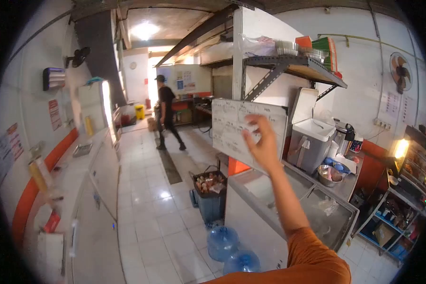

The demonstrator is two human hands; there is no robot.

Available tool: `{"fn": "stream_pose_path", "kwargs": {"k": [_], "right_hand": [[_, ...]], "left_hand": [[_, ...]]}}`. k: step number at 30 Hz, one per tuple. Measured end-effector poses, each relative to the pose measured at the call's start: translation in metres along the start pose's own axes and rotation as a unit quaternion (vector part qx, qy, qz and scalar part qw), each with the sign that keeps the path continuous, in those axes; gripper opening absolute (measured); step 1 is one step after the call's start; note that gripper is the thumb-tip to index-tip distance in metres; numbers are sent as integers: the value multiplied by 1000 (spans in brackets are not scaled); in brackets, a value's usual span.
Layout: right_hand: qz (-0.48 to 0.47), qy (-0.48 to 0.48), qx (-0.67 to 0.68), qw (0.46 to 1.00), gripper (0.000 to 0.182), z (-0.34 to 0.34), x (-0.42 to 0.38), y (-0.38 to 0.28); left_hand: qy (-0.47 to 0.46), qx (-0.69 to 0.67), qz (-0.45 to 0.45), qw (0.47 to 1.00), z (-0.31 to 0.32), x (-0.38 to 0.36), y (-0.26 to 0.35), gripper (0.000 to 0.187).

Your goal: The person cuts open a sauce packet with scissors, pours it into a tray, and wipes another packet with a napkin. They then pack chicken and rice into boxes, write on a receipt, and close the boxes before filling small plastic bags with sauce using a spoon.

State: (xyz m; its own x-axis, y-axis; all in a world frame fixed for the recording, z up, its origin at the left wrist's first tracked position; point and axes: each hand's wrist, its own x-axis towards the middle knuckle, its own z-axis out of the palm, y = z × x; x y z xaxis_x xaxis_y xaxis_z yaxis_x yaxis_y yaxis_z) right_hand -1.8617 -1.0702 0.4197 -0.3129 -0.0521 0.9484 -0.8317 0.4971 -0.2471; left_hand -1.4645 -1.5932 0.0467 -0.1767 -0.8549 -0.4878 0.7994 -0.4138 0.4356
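My right hand [260, 142] is raised in the middle of the view, at the end of a bare forearm and orange sleeve. Its fingers are curved and apart from the thumb, with nothing between them. Behind it, overlapped by the hand, is a whiteboard [225, 125] with handwriting in ruled columns. Below the forearm stands a chest freezer [251, 236] with a glass top, on which a crumpled clear plastic bag [327, 206] lies. My left hand is out of view.
Two blue water jugs [222, 242] and a dark bin [209, 206] filled with round items stand on the tiled floor. A person [165, 106] in black walks farther back. A grey cooler box [308, 146] with raised lid and a metal bowl [330, 176] are at right; a white counter [83, 177] runs along the left.
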Motion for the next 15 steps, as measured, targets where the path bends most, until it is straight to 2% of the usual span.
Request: {"fn": "stream_pose_path", "kwargs": {"k": [1,3,5,7,10,13,14,15], "right_hand": [[3,18,-40,999,40,5,25,10],[-90,64,-156,982,50,17,87,40],[-169,108,-298,933,63,29,148,70],[-184,116,-372,902,81,37,208,108],[-110,59,-414,902,94,46,278,157],[-31,31,-542,839,109,49,325,203],[-20,59,-545,836,78,53,335,222],[13,59,-565,823,68,60,355,243]], "left_hand": [[-22,-1,-33,999,24,27,-16,57],[-59,22,-76,995,76,64,-53,58],[-100,67,-95,988,147,72,-97,59],[-141,111,-116,977,202,73,-141,60],[-203,148,-146,957,272,78,-215,59],[-237,137,-220,936,299,85,-269,57],[-260,115,-250,925,306,100,-291,55],[-284,97,-279,912,317,109,-303,53]]}}
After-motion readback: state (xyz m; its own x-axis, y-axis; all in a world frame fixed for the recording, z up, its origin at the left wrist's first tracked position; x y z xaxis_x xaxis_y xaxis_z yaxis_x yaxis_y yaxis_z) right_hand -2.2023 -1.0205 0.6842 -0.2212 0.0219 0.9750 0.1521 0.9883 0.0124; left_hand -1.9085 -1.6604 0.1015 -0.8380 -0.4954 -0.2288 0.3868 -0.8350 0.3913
